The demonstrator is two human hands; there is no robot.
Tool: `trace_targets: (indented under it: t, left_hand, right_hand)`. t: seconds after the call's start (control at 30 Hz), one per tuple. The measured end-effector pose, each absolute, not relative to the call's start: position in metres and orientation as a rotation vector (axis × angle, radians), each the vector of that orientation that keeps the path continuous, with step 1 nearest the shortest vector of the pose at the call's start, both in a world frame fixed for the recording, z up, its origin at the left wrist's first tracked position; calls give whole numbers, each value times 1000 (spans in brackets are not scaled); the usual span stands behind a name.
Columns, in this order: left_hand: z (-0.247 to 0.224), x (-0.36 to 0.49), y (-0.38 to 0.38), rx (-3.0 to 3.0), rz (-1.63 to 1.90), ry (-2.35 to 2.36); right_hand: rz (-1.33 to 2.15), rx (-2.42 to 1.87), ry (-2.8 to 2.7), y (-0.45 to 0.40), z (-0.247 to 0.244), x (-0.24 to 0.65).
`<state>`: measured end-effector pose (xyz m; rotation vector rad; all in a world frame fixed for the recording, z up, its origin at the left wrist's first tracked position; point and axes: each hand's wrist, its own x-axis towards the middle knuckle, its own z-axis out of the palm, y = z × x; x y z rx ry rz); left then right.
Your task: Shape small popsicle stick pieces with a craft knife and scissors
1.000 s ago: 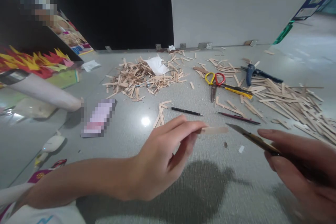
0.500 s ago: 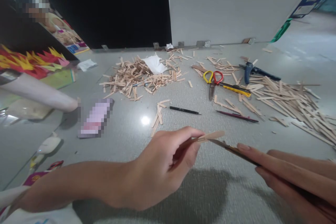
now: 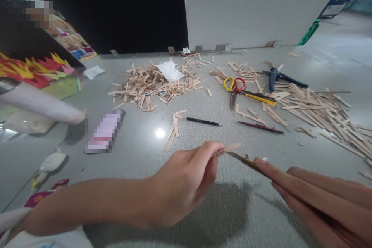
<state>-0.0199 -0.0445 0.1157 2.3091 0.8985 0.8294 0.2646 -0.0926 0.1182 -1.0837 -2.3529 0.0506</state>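
The thin, pale, flat wooden stick [image 3: 233, 147] is pinched in the fingertips of the left hand [image 3: 183, 186], above the glossy grey surface [image 3: 145, 139]. The slim, steel-bladed knife [image 3: 236, 156] is gripped in the right hand [image 3: 316, 201], its tip at the stick (contact cannot be surely told). The wood is probably light, stiff and easily split, best held flat, close behind the blade.

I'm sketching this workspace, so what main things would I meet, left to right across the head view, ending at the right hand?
White cylindrical tube → flat lilac rectangular object, pixelated → bare left hand → flat pale wooden stick → slim knife with a grey metal blade → bare right hand.
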Motion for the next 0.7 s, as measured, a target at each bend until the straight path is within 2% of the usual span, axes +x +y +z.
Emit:
trace_targets:
  t: [0.7]
  left_hand:
    - [101, -17, -42, 2664, 761, 978]
  right_hand:
    - [-119, -1012, -2531, -110, 103, 258]
